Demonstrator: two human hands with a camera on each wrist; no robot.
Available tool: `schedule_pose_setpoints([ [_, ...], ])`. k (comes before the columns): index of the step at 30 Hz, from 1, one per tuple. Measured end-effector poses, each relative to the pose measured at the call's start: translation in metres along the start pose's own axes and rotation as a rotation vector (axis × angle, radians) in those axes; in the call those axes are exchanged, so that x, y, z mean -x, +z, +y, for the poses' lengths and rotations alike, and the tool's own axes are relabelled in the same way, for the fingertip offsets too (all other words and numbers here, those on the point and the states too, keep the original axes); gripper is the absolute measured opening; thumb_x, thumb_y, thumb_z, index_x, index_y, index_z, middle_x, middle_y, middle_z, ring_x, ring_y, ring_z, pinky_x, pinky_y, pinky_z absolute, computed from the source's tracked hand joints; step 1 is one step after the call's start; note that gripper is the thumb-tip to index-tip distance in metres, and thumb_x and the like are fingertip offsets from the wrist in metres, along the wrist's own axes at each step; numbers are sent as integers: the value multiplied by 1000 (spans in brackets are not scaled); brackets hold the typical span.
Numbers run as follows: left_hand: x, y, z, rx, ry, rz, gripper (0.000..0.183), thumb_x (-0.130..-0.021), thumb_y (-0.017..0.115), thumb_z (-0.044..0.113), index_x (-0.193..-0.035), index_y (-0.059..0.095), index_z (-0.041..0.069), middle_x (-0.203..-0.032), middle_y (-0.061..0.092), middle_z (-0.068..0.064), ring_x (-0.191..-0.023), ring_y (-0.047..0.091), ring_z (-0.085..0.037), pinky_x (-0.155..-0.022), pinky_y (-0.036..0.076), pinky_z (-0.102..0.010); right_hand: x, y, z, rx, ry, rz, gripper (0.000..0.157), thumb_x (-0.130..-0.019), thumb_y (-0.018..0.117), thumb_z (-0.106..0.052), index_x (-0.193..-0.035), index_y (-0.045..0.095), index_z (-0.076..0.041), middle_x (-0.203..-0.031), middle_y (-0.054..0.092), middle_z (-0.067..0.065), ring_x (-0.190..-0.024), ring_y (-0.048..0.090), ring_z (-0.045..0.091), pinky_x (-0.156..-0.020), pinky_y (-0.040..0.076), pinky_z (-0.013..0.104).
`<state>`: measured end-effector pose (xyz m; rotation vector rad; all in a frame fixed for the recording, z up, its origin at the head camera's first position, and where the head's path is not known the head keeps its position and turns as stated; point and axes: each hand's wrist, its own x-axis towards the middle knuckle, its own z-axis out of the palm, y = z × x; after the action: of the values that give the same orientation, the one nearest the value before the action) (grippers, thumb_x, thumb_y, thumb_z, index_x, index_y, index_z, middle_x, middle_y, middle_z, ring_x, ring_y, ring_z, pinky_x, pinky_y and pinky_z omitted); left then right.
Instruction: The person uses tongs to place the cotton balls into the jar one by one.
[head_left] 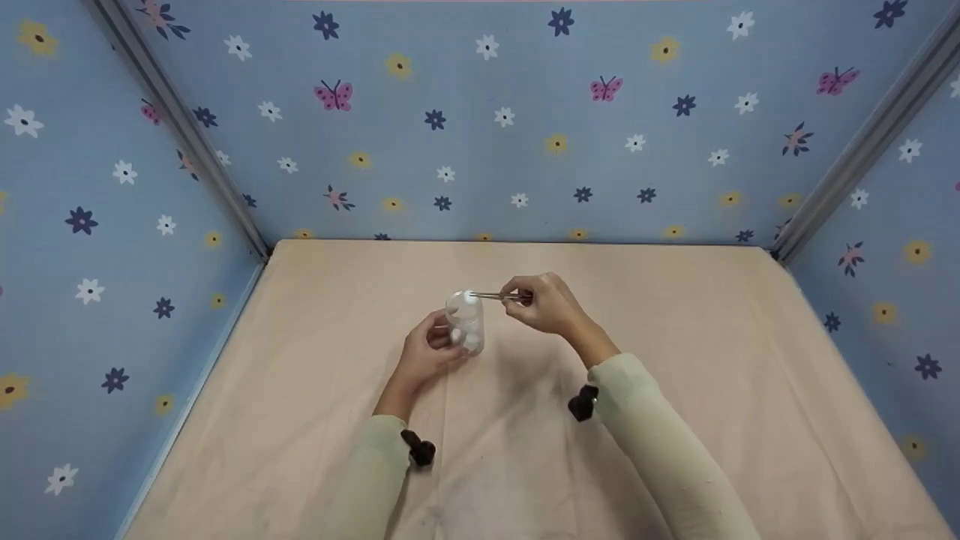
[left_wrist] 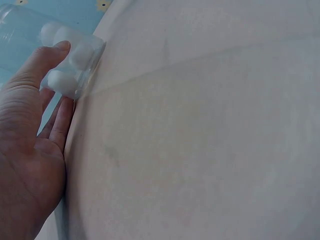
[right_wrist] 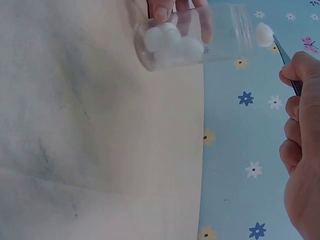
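Note:
A clear jar (head_left: 455, 311) stands on the cloth, with several white cotton balls (right_wrist: 190, 48) in its lower part. My left hand (head_left: 426, 356) holds it from the side; in the left wrist view the thumb lies across the jar's wall and the other fingers are partly hidden behind it. With my right hand (head_left: 547, 304) I pinch metal tweezers (right_wrist: 283, 52) pointing left. At their tips sits one cotton ball (right_wrist: 264, 35), just outside the jar's open mouth in the right wrist view.
A pale peach cloth (head_left: 300, 375) with faint creases covers the table. Blue walls (head_left: 480, 90) printed with flowers and butterflies rise at the back and both sides, with grey posts (head_left: 184, 127) at the corners. Black wrist mounts (head_left: 583, 403) sit on the sleeves.

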<state>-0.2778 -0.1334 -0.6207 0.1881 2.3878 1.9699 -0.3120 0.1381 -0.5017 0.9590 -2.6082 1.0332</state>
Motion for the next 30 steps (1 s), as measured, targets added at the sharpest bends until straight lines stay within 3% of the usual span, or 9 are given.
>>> schedule_pose_setpoints([
  [23, -2, 1, -2, 36, -12, 1, 77, -89, 86, -10, -159, 60, 9, -147, 65, -24, -140, 71, -44, -121, 61, -49, 1, 4, -1, 24, 10, 5, 20, -97, 72, -12, -110, 86, -5, -73, 74, 14, -60, 43, 8, -61, 36, 26],
  [30, 0, 1, 1, 11, -40, 0, 75, -91, 87, -4, -159, 59, 9, -150, 66, -23, -142, 70, -43, -123, 59, -52, 4, 8, 1, 31, 17, 3, 19, -97, 73, -13, -109, 86, -6, -74, 75, 13, -61, 43, 8, -61, 37, 25],
])
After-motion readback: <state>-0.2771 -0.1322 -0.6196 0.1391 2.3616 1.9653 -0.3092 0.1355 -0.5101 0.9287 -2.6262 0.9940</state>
